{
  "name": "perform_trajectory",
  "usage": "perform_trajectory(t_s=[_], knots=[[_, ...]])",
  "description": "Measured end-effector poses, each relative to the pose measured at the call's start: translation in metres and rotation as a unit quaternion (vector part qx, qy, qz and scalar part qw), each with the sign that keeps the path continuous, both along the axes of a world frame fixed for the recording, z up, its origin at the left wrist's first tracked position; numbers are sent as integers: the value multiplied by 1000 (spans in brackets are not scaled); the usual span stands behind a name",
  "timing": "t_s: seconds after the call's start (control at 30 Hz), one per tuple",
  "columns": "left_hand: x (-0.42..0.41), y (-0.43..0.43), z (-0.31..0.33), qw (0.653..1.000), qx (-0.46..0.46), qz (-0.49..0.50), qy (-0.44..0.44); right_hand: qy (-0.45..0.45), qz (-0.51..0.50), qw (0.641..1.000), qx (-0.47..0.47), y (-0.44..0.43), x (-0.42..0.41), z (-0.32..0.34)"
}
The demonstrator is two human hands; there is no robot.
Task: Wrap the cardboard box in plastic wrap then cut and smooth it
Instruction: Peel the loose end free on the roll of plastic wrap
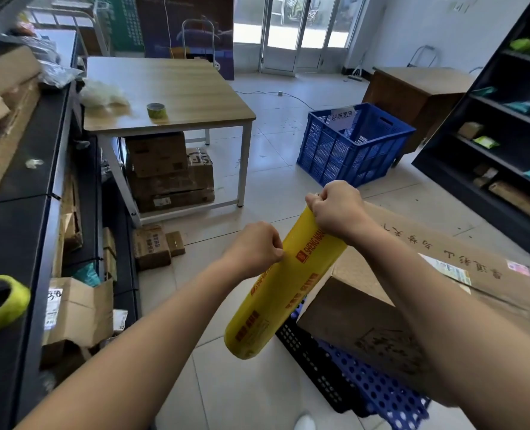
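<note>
A thick yellow roll of plastic wrap (pixel 276 293) with red print slants in front of me, low end towards me. My right hand (pixel 338 212) is closed on its far upper end. My left hand (pixel 256 246) pinches at the roll's left side near the middle, seemingly on the film edge, though no loose film shows. The large cardboard box (pixel 437 274) lies at the right under my right forearm, resting on a blue perforated crate (pixel 381 395). Its top carries handwriting and labels.
A blue plastic crate (pixel 350 144) stands on the tiled floor ahead. A wooden table (pixel 170 88) with a tape roll (pixel 156 111) is at the centre left, boxes stacked beneath. Dark shelving lines both sides; another tape roll (pixel 0 302) sits at the left.
</note>
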State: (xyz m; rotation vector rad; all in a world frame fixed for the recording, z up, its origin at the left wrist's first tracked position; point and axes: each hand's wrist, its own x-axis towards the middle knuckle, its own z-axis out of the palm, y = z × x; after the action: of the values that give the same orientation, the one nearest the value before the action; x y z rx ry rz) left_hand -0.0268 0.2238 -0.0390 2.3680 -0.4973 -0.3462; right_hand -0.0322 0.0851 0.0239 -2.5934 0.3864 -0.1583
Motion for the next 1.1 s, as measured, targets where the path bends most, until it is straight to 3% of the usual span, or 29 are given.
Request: perform_trajectory(t_s=[0.3,0.63,0.8,1.1], knots=[[-13,-10,-12,997,29,43,-48,15,-20,1000,-11,5,-3,-12],[1,3,-27,994,-83,55,47,25,-15,1000,-6,-8,-5,-18],[5,14,-31,962,-210,72,159,39,-29,999,-15,-9,-3,-25],[2,18,-42,930,-260,0,259,62,-23,998,8,-2,-6,-39]])
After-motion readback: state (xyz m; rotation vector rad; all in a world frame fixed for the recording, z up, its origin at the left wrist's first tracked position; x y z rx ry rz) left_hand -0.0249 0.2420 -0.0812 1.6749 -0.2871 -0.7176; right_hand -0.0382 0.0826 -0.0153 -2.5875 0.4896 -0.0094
